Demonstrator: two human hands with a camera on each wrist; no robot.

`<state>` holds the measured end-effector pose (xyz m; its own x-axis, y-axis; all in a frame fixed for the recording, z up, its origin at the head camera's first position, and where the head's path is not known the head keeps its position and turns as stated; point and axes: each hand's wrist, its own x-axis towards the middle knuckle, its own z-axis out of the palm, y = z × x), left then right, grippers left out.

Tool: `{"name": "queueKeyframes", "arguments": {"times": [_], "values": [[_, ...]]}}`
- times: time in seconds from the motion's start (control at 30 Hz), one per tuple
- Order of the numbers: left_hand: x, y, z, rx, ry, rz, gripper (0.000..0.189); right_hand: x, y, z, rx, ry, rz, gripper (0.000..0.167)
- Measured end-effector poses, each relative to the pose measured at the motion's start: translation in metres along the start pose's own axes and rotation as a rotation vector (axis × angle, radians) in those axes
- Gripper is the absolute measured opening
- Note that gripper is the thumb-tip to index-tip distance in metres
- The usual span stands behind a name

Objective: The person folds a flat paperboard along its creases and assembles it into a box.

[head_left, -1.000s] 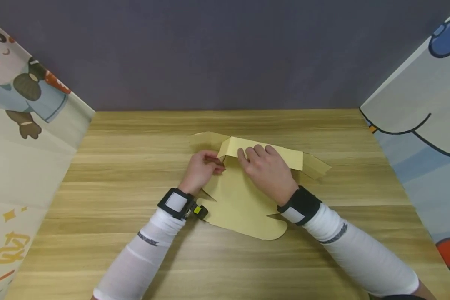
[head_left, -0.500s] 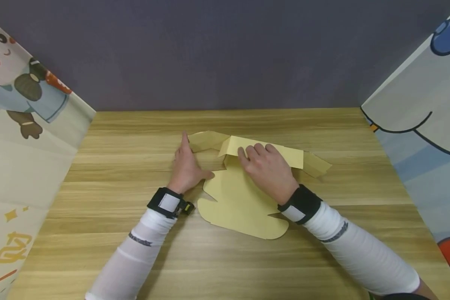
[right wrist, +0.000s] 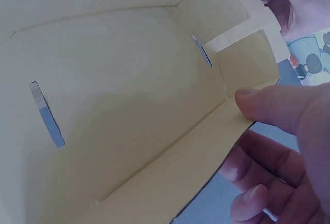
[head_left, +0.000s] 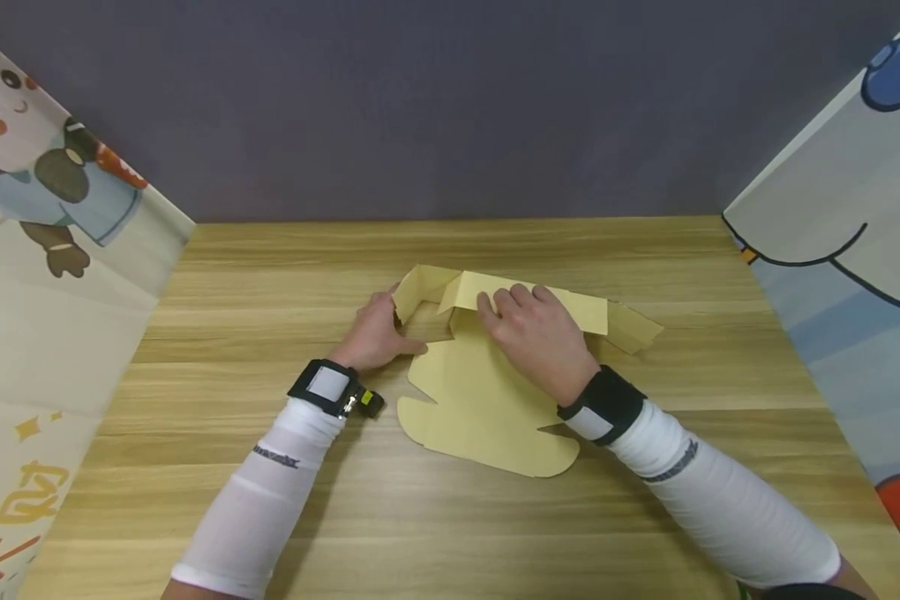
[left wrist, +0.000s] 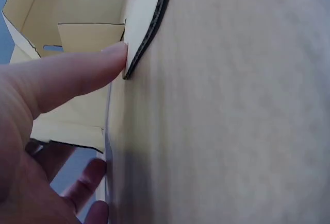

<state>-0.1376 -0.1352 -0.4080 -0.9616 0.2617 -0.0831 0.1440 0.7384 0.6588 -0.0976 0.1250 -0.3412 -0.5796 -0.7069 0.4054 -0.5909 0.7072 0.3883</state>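
Observation:
A yellow cardboard box blank point(head_left: 487, 392) lies partly folded on the table, its back panel raised with a folded-over strip point(head_left: 588, 310) along the top. The right hand point(head_left: 536, 340) grips that strip; in the right wrist view the thumb point(right wrist: 278, 105) presses its inner face while curled fingers sit behind. Beside the left end, the left hand point(head_left: 372, 333) has its fingers behind the left side flap point(head_left: 407, 296), which bends toward the person. Its straight thumb point(left wrist: 77, 77) touches the blank's cut edge in the left wrist view. Two narrow slots point(right wrist: 47, 116) pierce the back panel.
The right side flap point(head_left: 633, 329) sticks out past the right hand. Wood-grain table point(head_left: 270, 500) surrounds the blank, with a dark wall point(head_left: 450, 108) behind and cartoon-printed panels at both sides. Each wrist wears a black strap.
The left hand moves from the inner corner out to the left flap's end, then pushes that end toward the person, bending it. The right hand stays on the strip.

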Motion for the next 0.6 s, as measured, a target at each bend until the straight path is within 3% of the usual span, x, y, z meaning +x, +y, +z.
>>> {"name": "queueKeyframes", "arguments": {"times": [0.23,0.37,0.5,0.6], "values": [[-0.005,0.001,0.004,-0.033,0.036,0.075,0.079,0.003,0.004,0.000,0.014,0.018,0.004,0.032],[-0.012,0.009,0.010,-0.065,0.068,0.153,0.061,0.004,0.004,0.000,0.016,0.015,0.005,0.032],[-0.017,0.019,0.019,-0.040,0.107,0.223,0.056,0.003,0.003,0.001,0.021,0.012,0.011,0.032],[-0.021,0.026,0.026,-0.001,0.110,0.239,0.057,0.003,0.002,0.003,0.027,0.006,0.016,0.031]]}}
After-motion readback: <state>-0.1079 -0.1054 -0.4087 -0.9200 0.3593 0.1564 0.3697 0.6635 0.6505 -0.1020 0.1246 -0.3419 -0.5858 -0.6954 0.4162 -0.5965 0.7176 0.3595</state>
